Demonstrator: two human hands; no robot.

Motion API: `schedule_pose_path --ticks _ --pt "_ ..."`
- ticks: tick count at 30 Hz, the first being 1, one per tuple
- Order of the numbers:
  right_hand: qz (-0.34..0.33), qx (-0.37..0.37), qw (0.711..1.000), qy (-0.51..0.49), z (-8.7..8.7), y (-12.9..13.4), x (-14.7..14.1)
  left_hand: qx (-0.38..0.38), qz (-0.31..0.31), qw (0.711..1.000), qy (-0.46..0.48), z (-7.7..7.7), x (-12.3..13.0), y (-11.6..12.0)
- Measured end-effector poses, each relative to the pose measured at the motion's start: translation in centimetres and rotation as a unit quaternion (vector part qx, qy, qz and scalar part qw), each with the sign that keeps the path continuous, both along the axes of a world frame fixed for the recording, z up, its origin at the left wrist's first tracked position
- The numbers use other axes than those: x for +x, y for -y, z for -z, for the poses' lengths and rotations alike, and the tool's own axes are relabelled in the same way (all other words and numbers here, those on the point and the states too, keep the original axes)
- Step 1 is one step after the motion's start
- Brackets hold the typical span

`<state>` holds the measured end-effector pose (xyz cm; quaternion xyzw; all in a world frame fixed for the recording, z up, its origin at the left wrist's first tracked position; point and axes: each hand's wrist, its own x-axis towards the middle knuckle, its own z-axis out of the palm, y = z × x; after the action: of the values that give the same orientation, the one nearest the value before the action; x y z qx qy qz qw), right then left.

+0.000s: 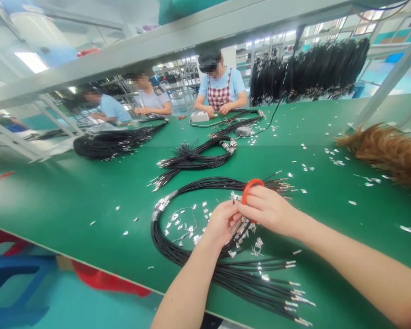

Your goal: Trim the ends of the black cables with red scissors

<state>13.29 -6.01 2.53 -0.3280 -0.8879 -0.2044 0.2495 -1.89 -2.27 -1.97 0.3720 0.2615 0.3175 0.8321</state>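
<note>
A curved bundle of black cables [164, 240] lies on the green table before me, with foil wrapped round it at the left bend and stripped ends pointing right. Inside the curve, my left hand [222, 221] is closed in a pinch on a thin black cable, whose tip shows at the fingertips. My right hand [269, 208] is closed round scissors with an orange-red handle [251, 185], its fingers touching the left fingertips. The scissors' blades are mostly hidden by the hands. Small silvery foil scraps [205, 210] lie scattered around both hands.
Farther back lie a second coiled cable bundle [205, 157] and a larger one [113, 141] at left. A brown bristly brush [387, 157] lies at right. A grey metal beam [178, 43] spans overhead. Several people work across the table; blue stools [17, 283] stand below left.
</note>
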Motion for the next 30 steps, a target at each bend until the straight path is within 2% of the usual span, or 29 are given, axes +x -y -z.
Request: schedule_pose_path --ticks 5,11,14,16,17,18,19,21,23,24,25,26,28,29,30 --pt "0.013 0.002 0.989 0.146 -0.1 0.6 0.4 0.006 -0.007 1.000 -0.023 0.3 0.7 0.4" --pt "0.049 -0.024 0.978 0.204 0.1 1.7 -0.1 -0.001 0.012 1.000 -0.016 0.4 1.2 0.7" --pt "0.054 -0.115 0.978 0.166 -0.6 1.5 -0.2 0.013 0.032 0.999 -0.029 0.5 1.0 0.6" --pt "0.068 -0.231 0.967 0.081 -1.3 1.0 0.2 0.026 0.063 0.996 -0.053 0.3 0.8 0.6" --pt "0.080 -0.305 0.949 0.020 -1.6 0.6 0.5 0.037 0.076 0.994 -0.068 0.2 0.7 0.6" --pt "0.092 -0.385 0.917 -0.052 -1.8 0.3 0.9 0.055 0.084 0.992 -0.083 0.0 0.5 0.7" --pt "0.096 -0.469 0.869 -0.128 -1.9 0.0 1.3 0.082 0.086 0.988 -0.097 -0.1 0.4 0.8" --pt "0.072 -0.616 0.736 -0.272 -1.5 -0.4 2.1 0.151 0.089 0.977 -0.122 -0.5 0.1 1.0" --pt "0.020 -0.702 0.599 -0.385 -0.6 -0.3 2.5 0.223 0.077 0.961 -0.145 -0.8 -0.2 1.2" --pt "-0.005 -0.719 0.546 -0.429 -0.1 -0.2 2.5 0.257 0.052 0.952 -0.161 -0.9 -0.4 1.2" --pt "-0.030 -0.724 0.506 -0.467 0.4 0.0 2.3 0.287 0.008 0.941 -0.180 -0.9 -0.5 1.1" --pt "-0.051 -0.722 0.478 -0.497 0.9 0.2 2.0 0.309 -0.050 0.929 -0.198 -0.9 -0.5 0.9" --pt "-0.072 -0.699 0.455 -0.547 1.6 0.5 1.2 0.324 -0.169 0.906 -0.215 -0.8 -0.7 0.5" --pt "-0.066 -0.680 0.458 -0.569 1.8 0.5 0.6 0.313 -0.212 0.903 -0.206 -0.7 -0.7 0.3" --pt "-0.048 -0.652 0.473 -0.591 2.0 0.4 0.0 0.291 -0.236 0.909 -0.184 -0.7 -0.8 0.0"
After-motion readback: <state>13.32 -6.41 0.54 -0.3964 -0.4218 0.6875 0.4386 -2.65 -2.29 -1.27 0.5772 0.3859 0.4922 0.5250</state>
